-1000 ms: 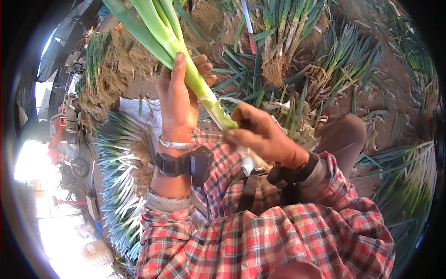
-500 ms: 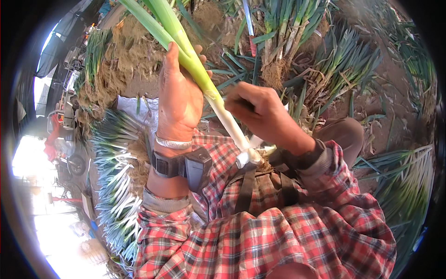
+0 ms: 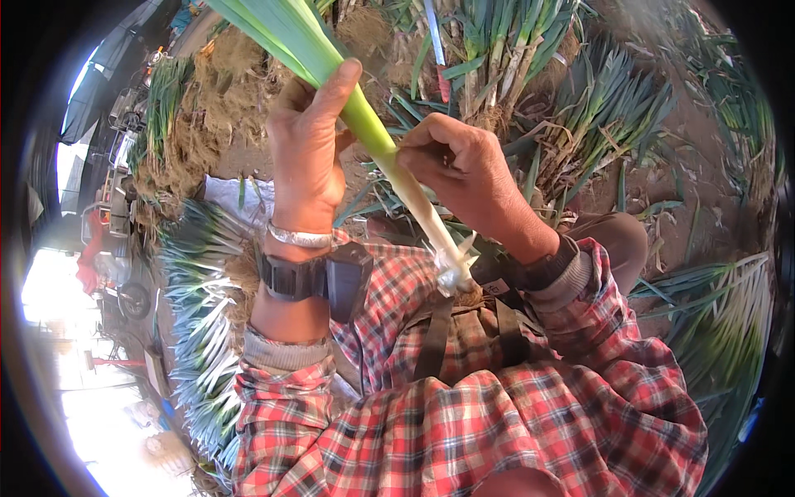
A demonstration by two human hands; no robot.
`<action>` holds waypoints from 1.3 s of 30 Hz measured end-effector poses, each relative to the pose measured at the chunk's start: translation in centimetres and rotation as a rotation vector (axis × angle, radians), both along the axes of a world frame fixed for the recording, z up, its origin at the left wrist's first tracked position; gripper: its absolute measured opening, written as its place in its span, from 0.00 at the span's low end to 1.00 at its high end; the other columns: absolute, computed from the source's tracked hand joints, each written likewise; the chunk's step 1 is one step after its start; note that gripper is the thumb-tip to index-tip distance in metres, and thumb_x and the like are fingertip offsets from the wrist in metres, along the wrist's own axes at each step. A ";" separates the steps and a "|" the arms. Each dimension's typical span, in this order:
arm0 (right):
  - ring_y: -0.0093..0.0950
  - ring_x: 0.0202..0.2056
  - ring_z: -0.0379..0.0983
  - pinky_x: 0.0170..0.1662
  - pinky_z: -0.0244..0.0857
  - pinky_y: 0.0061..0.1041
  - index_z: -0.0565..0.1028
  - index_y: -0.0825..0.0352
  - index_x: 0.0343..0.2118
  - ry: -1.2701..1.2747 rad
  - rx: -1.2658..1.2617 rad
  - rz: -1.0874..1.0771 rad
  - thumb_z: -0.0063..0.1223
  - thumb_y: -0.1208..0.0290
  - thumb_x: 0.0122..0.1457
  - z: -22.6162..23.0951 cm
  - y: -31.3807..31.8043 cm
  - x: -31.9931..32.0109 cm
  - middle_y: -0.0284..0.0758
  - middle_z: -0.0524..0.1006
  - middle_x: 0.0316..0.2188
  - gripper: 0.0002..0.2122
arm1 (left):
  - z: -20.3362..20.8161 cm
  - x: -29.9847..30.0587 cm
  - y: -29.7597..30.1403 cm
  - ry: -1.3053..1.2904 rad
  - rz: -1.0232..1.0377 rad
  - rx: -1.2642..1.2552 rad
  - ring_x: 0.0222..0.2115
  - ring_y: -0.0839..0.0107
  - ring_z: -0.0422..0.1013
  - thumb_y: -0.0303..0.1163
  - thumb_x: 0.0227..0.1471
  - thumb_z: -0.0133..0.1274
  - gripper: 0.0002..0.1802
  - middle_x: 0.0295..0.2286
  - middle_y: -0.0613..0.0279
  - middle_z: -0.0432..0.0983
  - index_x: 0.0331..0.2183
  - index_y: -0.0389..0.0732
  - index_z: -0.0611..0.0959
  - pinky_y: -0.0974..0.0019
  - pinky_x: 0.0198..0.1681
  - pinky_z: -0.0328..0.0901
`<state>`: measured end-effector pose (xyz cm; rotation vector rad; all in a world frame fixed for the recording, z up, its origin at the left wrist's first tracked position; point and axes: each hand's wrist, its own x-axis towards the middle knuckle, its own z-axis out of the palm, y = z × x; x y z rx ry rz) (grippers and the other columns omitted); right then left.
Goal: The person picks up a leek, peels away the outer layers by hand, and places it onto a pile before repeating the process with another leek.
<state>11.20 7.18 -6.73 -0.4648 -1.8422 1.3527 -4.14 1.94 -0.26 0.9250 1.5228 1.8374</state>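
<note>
A long leek (image 3: 377, 137) slants across the middle, its green leaves up at the left. Its white root end, with peeled-back layers (image 3: 451, 265) curling off, sits against my lap. Fingers and thumb of my left hand (image 3: 308, 157) close around the leek where the leaves begin. On the right side of the pale stem, my right hand (image 3: 476, 174) is closed in a pinch, its fingertips touching the leek. Whether a thin strip of skin is between those fingertips is hidden.
At the left lies a long row of cleaned leeks (image 3: 203, 331) beside a white sheet (image 3: 236, 197). Unpeeled leeks with hairy roots (image 3: 592, 124) fill the far side, near a blade with a red handle (image 3: 445, 83). More leeks (image 3: 725, 323) lie at the right.
My left hand has tightened round the leek, its thumb now across it. My right hand has moved slightly up along the stem. More peeled layers now splay at the root end.
</note>
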 end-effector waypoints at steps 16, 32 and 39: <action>0.30 0.42 0.72 0.50 0.64 0.31 0.73 0.71 0.38 0.658 -0.790 -0.056 0.50 0.69 0.59 -10.9 2.9 13.7 0.39 0.74 0.38 0.10 | 1.4 -9.2 -0.2 0.119 0.301 0.137 0.27 0.74 0.70 0.39 0.49 0.63 0.21 0.29 0.66 0.73 0.42 0.42 0.77 0.67 0.29 0.68; 0.34 0.25 0.70 0.23 0.63 0.32 0.69 0.64 0.28 -0.268 0.612 0.110 0.50 0.63 0.59 -7.4 -3.8 2.9 0.35 0.69 0.22 0.10 | 5.5 -11.5 -0.9 -0.087 0.017 0.349 0.28 0.70 0.62 0.40 0.61 0.47 0.18 0.32 0.59 0.66 0.44 0.37 0.67 0.69 0.28 0.62; 0.32 0.29 0.74 0.27 0.67 0.33 0.76 0.60 0.33 -1.121 0.546 0.111 0.50 0.66 0.52 -19.8 -0.9 12.3 0.34 0.74 0.28 0.08 | 9.7 -20.6 -5.5 -0.234 -0.222 0.455 0.23 0.72 0.57 0.49 0.63 0.37 0.28 0.26 0.61 0.59 0.40 0.27 0.66 0.68 0.26 0.59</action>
